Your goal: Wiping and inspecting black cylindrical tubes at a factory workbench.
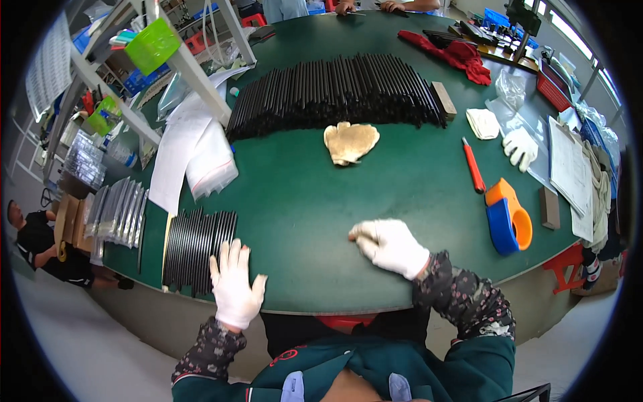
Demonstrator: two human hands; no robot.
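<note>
My left hand, in a white glove with some fingertips bare, lies with its fingers spread at the right side of a batch of slim black rods. The fingertips reach the rods' edge; I cannot tell whether they press on them. Over the bare green table top, my right hand, also gloved, has its fingers curled together, and nothing shows between them. Farther off, a long row of slim black rods spans the table, a stained cream cloth or glove in front of it.
On the right lie a red-handled tool, an orange and blue tape dispenser, a small block and white gloves. Plastic bags and papers sit left by a metal frame. Other people's hands show at the far edge.
</note>
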